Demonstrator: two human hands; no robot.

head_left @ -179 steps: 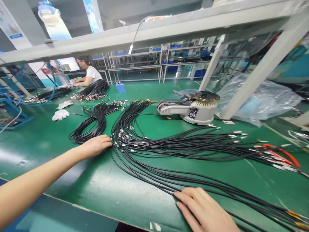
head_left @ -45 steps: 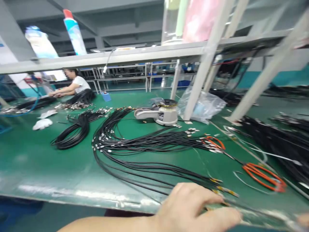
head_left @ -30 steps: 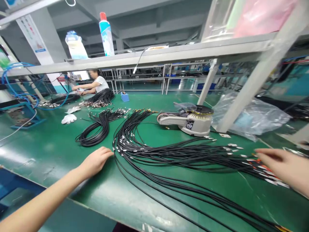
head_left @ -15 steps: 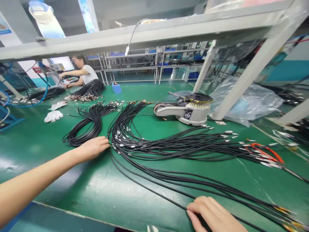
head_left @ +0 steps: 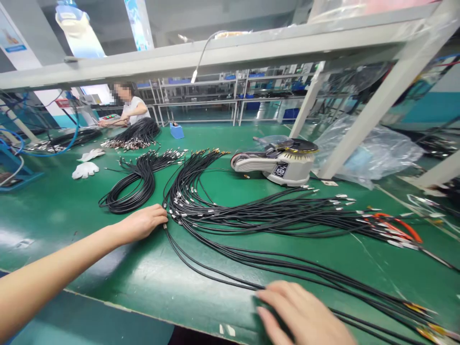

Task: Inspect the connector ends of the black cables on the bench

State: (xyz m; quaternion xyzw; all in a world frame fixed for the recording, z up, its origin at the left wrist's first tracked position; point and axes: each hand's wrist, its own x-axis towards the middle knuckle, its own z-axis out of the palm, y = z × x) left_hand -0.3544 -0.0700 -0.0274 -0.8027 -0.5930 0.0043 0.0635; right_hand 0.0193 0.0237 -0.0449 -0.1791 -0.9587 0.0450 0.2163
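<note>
A large spread of thin black cables (head_left: 251, 215) with small metal ends lies looped across the green bench (head_left: 53, 211). My left hand (head_left: 142, 223) reaches out and its fingertips pinch at the cable ends on the left side of the loop. My right hand (head_left: 302, 314) lies at the near edge of the bench, palm down with fingers together, pressing on the black cable strands that run toward the right. A second, smaller coil of black cables (head_left: 132, 184) lies just beyond my left hand.
A grey tape dispenser machine (head_left: 278, 163) stands behind the cables. Orange cable ties (head_left: 398, 225) lie at the right. White gloves (head_left: 85, 169) lie far left. A person in a white shirt (head_left: 131, 108) works at the far end. A crumpled plastic bag (head_left: 373, 153) sits by the shelf post.
My right hand came back from the orange ties at the right to the near strands and slid left along them. My left hand stayed at the cable ends.
</note>
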